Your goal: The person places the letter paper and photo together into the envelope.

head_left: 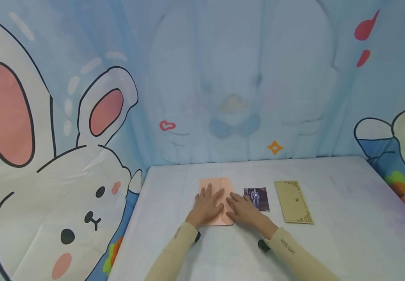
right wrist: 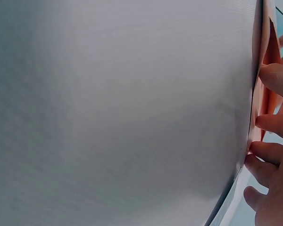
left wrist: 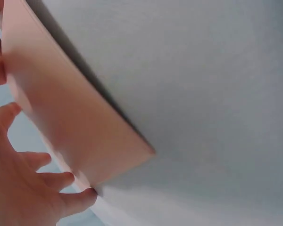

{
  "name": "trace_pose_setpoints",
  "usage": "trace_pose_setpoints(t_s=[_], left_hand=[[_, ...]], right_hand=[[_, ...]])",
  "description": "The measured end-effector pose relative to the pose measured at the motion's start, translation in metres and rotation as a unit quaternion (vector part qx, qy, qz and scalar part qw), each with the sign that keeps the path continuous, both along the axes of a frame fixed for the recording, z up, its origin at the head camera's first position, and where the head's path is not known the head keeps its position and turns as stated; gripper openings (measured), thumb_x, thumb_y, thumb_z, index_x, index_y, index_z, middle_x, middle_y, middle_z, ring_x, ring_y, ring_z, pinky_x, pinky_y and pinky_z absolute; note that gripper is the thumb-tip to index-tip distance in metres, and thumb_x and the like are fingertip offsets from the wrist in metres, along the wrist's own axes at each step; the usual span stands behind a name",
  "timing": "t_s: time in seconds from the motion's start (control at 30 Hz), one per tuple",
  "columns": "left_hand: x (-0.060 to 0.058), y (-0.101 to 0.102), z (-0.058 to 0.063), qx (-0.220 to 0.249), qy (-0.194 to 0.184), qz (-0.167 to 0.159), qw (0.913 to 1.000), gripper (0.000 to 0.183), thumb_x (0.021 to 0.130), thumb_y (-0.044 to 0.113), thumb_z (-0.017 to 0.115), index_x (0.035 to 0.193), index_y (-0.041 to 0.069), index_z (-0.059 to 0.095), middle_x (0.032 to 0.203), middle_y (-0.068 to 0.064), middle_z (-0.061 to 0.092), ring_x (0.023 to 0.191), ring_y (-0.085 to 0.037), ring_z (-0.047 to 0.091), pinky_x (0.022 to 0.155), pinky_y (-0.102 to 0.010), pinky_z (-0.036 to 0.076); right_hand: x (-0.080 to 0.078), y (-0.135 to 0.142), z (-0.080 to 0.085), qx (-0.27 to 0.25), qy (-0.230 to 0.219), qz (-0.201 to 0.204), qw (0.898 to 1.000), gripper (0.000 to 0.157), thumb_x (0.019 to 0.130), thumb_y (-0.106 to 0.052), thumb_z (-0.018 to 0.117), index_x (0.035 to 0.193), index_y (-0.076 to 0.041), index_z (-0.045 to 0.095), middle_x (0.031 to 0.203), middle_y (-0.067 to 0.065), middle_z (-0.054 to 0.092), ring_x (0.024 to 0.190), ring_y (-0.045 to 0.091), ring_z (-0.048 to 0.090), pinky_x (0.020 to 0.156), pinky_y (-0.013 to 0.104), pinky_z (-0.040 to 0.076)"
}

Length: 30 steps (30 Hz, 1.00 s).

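A pink paper envelope (head_left: 216, 221) lies on the white-covered table, its lengthwise flap edge showing between the hands. My left hand (head_left: 207, 206) rests on its left part with fingers spread; in the left wrist view its fingertips (left wrist: 87, 200) touch the paper. From the right, my right hand (head_left: 243, 210) reaches onto the envelope's right edge with straight fingers. In the right wrist view the envelope (right wrist: 257, 94) shows a gap under its lifted flap, beside the right fingertips (right wrist: 271, 77). Just beyond the right hand lies a small dark photo (head_left: 262, 199) of a standing figure.
To the right of the photo lies a tan card (head_left: 293, 203) with ornate dark corners. A blue curtain (head_left: 293, 78) printed with cartoon rabbits hangs behind and beside the table (head_left: 346, 218).
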State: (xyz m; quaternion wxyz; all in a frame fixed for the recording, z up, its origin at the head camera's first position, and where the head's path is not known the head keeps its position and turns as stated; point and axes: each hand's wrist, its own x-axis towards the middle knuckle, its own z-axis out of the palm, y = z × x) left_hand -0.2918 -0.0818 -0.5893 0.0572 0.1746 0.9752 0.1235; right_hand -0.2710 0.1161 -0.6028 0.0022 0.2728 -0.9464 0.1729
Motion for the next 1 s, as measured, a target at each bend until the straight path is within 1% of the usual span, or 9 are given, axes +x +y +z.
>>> trace_pose_setpoints(t_s=[0.1, 0.23, 0.3, 0.4, 0.53, 0.63, 0.77, 0.83, 1.0], left_hand=[[0.002, 0.0, 0.004, 0.021, -0.009, -0.001, 0.9997, 0.052, 0.103, 0.04, 0.046, 0.155, 0.033, 0.04, 0.168, -0.018, 0.018, 0.153, -0.046, 0.019, 0.116, -0.067, 0.026], [0.003, -0.001, 0.007, 0.013, -0.007, -0.004, 0.9999, 0.051, 0.104, 0.042, 0.043, 0.153, 0.029, 0.043, 0.167, -0.016, 0.02, 0.153, -0.044, 0.019, 0.117, -0.065, 0.027], [0.004, -0.003, 0.007, 0.006, -0.007, -0.011, 0.9999, 0.052, 0.104, 0.048, 0.042, 0.153, 0.029, 0.042, 0.168, -0.016, 0.02, 0.153, -0.044, 0.02, 0.117, -0.064, 0.027], [0.003, -0.007, 0.009, -0.004, -0.019, -0.028, 0.9994, 0.059, 0.103, 0.058, 0.04, 0.155, 0.029, 0.039, 0.168, -0.015, 0.017, 0.154, -0.043, 0.019, 0.118, -0.064, 0.027], [-0.004, -0.012, 0.015, -0.032, -0.044, -0.049, 0.9973, 0.07, 0.098, 0.07, 0.04, 0.156, 0.032, 0.035, 0.17, -0.012, 0.014, 0.155, -0.039, 0.019, 0.117, -0.061, 0.031], [-0.009, -0.016, 0.019, -0.054, -0.064, -0.06, 0.9947, 0.075, 0.092, 0.075, 0.046, 0.156, 0.036, 0.033, 0.17, -0.009, 0.013, 0.155, -0.037, 0.021, 0.114, -0.059, 0.037], [-0.014, -0.019, 0.023, -0.069, -0.085, -0.074, 0.9912, 0.085, 0.085, 0.077, 0.057, 0.155, 0.036, 0.032, 0.17, -0.009, 0.012, 0.155, -0.037, 0.021, 0.112, -0.059, 0.04], [-0.014, -0.021, 0.025, -0.073, -0.083, -0.083, 0.9904, 0.089, 0.082, 0.078, 0.059, 0.155, 0.035, 0.032, 0.17, -0.01, 0.012, 0.155, -0.036, 0.021, 0.111, -0.058, 0.041], [-0.019, -0.024, 0.024, -0.067, -0.056, -0.104, 0.9907, 0.093, 0.079, 0.078, 0.064, 0.154, 0.032, 0.033, 0.169, -0.012, 0.017, 0.155, -0.03, 0.024, 0.109, -0.054, 0.045]], right_hand=[[0.0, 0.0, 0.0, -0.002, -0.003, -0.002, 1.0, 0.057, 0.098, -0.03, 0.064, 0.141, 0.005, 0.052, 0.152, 0.029, 0.043, 0.142, 0.043, 0.042, 0.113, 0.067, 0.03], [0.001, 0.0, 0.001, -0.009, -0.009, -0.003, 1.0, 0.057, 0.097, -0.03, 0.065, 0.141, 0.006, 0.053, 0.152, 0.029, 0.043, 0.142, 0.043, 0.042, 0.113, 0.068, 0.029], [0.001, 0.0, 0.001, -0.008, -0.009, -0.003, 1.0, 0.058, 0.097, -0.03, 0.065, 0.141, 0.006, 0.052, 0.152, 0.029, 0.043, 0.142, 0.043, 0.042, 0.113, 0.068, 0.029], [0.001, 0.001, -0.001, -0.005, -0.006, -0.003, 1.0, 0.058, 0.098, -0.03, 0.065, 0.141, 0.006, 0.052, 0.152, 0.029, 0.043, 0.142, 0.043, 0.042, 0.114, 0.068, 0.029], [0.0, 0.001, 0.0, -0.007, -0.007, -0.004, 1.0, 0.058, 0.098, -0.03, 0.064, 0.141, 0.006, 0.052, 0.153, 0.028, 0.042, 0.143, 0.043, 0.041, 0.114, 0.068, 0.028], [0.0, 0.0, 0.0, -0.007, -0.012, -0.003, 1.0, 0.059, 0.098, -0.031, 0.064, 0.142, 0.005, 0.051, 0.154, 0.028, 0.041, 0.143, 0.043, 0.04, 0.115, 0.067, 0.028], [0.0, 0.0, 0.0, -0.003, -0.014, 0.001, 1.0, 0.059, 0.098, -0.032, 0.064, 0.143, 0.005, 0.051, 0.154, 0.028, 0.041, 0.143, 0.043, 0.04, 0.115, 0.067, 0.028], [0.0, 0.0, 0.0, -0.002, -0.014, 0.001, 1.0, 0.059, 0.098, -0.032, 0.064, 0.142, 0.005, 0.051, 0.154, 0.029, 0.041, 0.143, 0.043, 0.04, 0.114, 0.068, 0.028], [-0.001, 0.0, 0.0, -0.002, -0.01, -0.005, 1.0, 0.059, 0.098, -0.032, 0.064, 0.142, 0.005, 0.052, 0.154, 0.029, 0.041, 0.143, 0.044, 0.041, 0.114, 0.068, 0.028]])
